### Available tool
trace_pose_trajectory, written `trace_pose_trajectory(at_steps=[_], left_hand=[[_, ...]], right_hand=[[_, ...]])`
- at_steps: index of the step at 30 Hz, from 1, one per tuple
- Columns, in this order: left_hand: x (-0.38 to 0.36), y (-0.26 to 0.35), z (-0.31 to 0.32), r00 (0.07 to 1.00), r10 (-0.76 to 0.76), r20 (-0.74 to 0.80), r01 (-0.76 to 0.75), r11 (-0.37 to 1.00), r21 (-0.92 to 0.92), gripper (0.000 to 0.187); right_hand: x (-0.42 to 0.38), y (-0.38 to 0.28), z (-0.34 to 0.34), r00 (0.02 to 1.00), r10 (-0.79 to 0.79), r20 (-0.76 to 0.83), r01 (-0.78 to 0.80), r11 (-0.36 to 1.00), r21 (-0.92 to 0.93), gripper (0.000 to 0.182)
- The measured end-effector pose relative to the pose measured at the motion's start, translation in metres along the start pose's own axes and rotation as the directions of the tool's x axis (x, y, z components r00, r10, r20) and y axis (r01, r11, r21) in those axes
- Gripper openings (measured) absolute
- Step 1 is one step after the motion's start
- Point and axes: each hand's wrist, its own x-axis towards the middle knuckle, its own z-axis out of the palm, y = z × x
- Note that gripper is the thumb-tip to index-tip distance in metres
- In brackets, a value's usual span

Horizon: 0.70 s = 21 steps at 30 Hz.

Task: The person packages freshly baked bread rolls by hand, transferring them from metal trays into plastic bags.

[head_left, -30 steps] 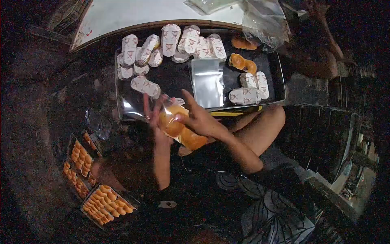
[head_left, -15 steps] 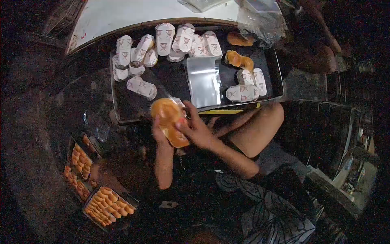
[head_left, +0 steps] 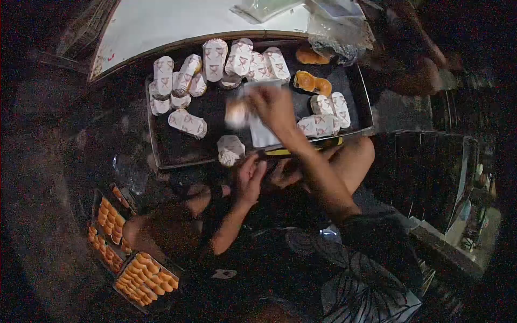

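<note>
Dim room, white tabletop [head_left: 172,21] at the top, dark tray [head_left: 177,148] below it over the knees.

Right hand [head_left: 272,107] stretched out over the tray's middle, forearm running down and right to a patterned sleeve [head_left: 371,269]. Blurred by motion; fingers curled toward a pale object [head_left: 237,113] at their left tip, but too smeared to tell whether closed on it or what it is. Just under the hand, a clear bag [head_left: 261,129] lying flat, long axis running away from the body.

Left hand [head_left: 250,177] low at the tray's near edge, palm toward the body, fingers bent loosely and apart, clamped on nothing visible. Just above and left of it, one paper cup [head_left: 230,149] on the near part of the tray, tipped on its side, mouth facing the body.

Farther out: more cups [head_left: 237,56] lying on their sides along the far rim and left side, one alone at [head_left: 187,123], long axis slanting down to the right. Two bare buns [head_left: 312,83] at the right rear, wrapped cakes [head_left: 326,116] right of the bag. Crumpled plastic [head_left: 339,32] at the far right corner. Trays of small orange pastries [head_left: 142,277] on the floor at lower left.
</note>
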Motion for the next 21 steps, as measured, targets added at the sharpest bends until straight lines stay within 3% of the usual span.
trace_pose_trajectory(at_steps=[1, 2, 3, 5, 6, 7, 9, 10, 12, 13, 14, 15, 16, 17, 19, 21], left_hand=[[0.013, -0.008, -0.002, 0.994, 0.097, 0.052, -0.094, 0.994, -0.059, 0.038], [0.032, -0.018, -0.007, 0.976, 0.195, 0.096, -0.183, 0.976, -0.122, 0.037], [0.058, -0.026, -0.012, 0.943, 0.303, 0.136, -0.275, 0.943, -0.19, 0.037], [0.123, -0.036, -0.054, 0.899, 0.366, 0.242, -0.343, 0.93, -0.132, 0.033], [0.124, -0.004, -0.055, 0.821, 0.393, 0.414, -0.569, 0.612, 0.549, 0.034], [0.122, 0.033, -0.053, 0.714, 0.405, 0.57, -0.573, -0.128, 0.809, 0.036], [0.149, 0.054, -0.065, 0.449, 0.523, 0.724, -0.498, -0.527, 0.689, 0.043], [0.141, 0.051, -0.055, 0.46, 0.517, 0.722, -0.498, -0.523, 0.692, 0.043], [0.114, 0.037, -0.008, 0.556, 0.556, 0.617, -0.55, -0.31, 0.775, 0.046], [0.114, -0.001, -0.007, 0.576, 0.49, 0.654, -0.654, -0.203, 0.728, 0.048], [0.097, -0.013, 0.001, 0.631, 0.241, 0.738, -0.639, -0.378, 0.67, 0.041], [0.09, -0.017, 0.005, 0.79, 0.083, 0.608, -0.579, -0.228, 0.783, 0.035], [0.087, -0.019, 0.011, 0.883, -0.103, 0.459, -0.468, -0.095, 0.879, 0.029], [0.09, -0.014, 0.014, 0.878, -0.105, 0.466, -0.475, -0.091, 0.875, 0.029], [0.092, 0.0, 0.003, 0.858, -0.115, 0.501, -0.514, -0.185, 0.838, 0.019], [0.104, -0.004, -0.018, 0.82, -0.024, 0.572, -0.565, -0.186, 0.804, 0.015]], right_hand=[[0.031, -0.014, -0.003, 0.984, -0.09, -0.155, 0.079, 0.994, -0.079, 0.024], [0.059, -0.032, -0.009, 0.914, -0.313, -0.257, 0.268, 0.943, -0.195, 0.025], [0.081, -0.032, 0.002, 0.888, -0.338, -0.313, 0.367, 0.929, 0.038, 0.033], [0.076, -0.035, 0.013, 0.75, -0.593, -0.292, 0.538, 0.805, -0.252, 0.046], [0.059, -0.026, 0.016, 0.883, -0.446, -0.145, 0.433, 0.894, -0.112, 0.048], [0.031, -0.01, 0.022, 0.958, -0.285, 0.034, 0.284, 0.959, 0.008, 0.05], [-0.03, 0.04, 0.039, 0.986, -0.145, 0.088, 0.137, 0.987, 0.087, 0.049], [-0.063, 0.064, 0.046, 0.987, 0.045, 0.153, -0.054, 0.997, 0.055, 0.046], [-0.115, 0.091, 0.045, 0.93, 0.317, 0.187, -0.36, 0.89, 0.279, 0.042], [-0.13, 0.093, 0.039, 0.917, 0.361, 0.17, -0.395, 0.885, 0.246, 0.04], [-0.143, 0.096, 0.033, 0.903, 0.405, 0.147, -0.428, 0.879, 0.212, 0.038], [-0.155, 0.103, 0.029, 0.901, 0.411, 0.14, -0.433, 0.877, 0.211, 0.038], [-0.166, 0.112, 0.026, 0.921, 0.368, 0.127, -0.384, 0.912, 0.144, 0.037], [-0.173, 0.123, 0.024, 0.939, 0.323, 0.118, -0.333, 0.94, 0.077, 0.037], [-0.183, 0.127, 0.02, 0.919, 0.364, 0.154, -0.378, 0.923, 0.069, 0.037], [-0.174, 0.124, 0.022, 0.845, 0.471, 0.252, -0.48, 0.877, -0.029, 0.037]])
